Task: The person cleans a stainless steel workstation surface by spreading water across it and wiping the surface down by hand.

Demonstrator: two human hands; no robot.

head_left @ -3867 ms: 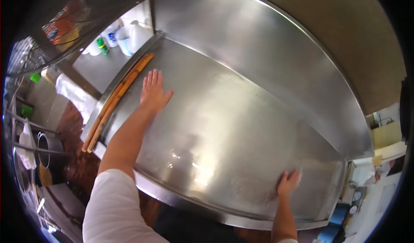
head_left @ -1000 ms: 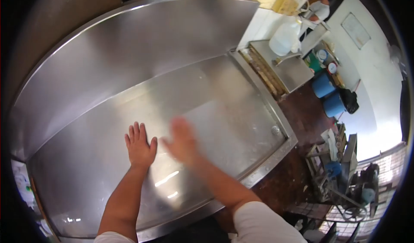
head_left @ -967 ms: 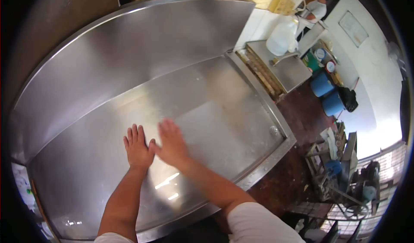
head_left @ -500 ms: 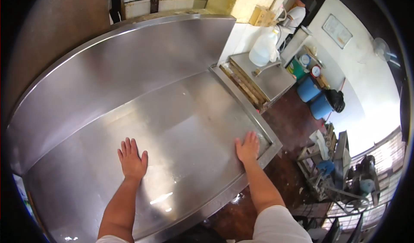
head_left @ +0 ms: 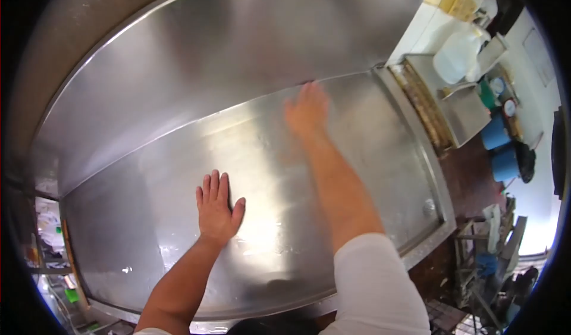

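Observation:
A wide stainless steel table [head_left: 363, 186] with a raised rim and a tall metal backsplash [head_left: 238, 43] fills most of the view. My left hand [head_left: 217, 213] lies flat on its surface left of the middle, fingers stretched and thumb out. Toward the back, my right hand [head_left: 308, 110] reaches close to the seam where table and backsplash meet. It is somewhat blurred, with its fingers extended and nothing visible in it. Wet spots and bright reflections show on the metal near my left hand.
A metal-topped unit [head_left: 458, 103] adjoins the table's right end, bearing a translucent plastic jug [head_left: 457, 55]. Beyond it stand blue buckets [head_left: 504, 163]. Machinery [head_left: 488, 263] is on the floor at lower right. Shelving with mixed items [head_left: 50, 225] shows past the left edge.
My right hand has swept from the table's right end to the back seam. The left hand remains flat on the metal. The view has shifted, with the table's left end now more visible.

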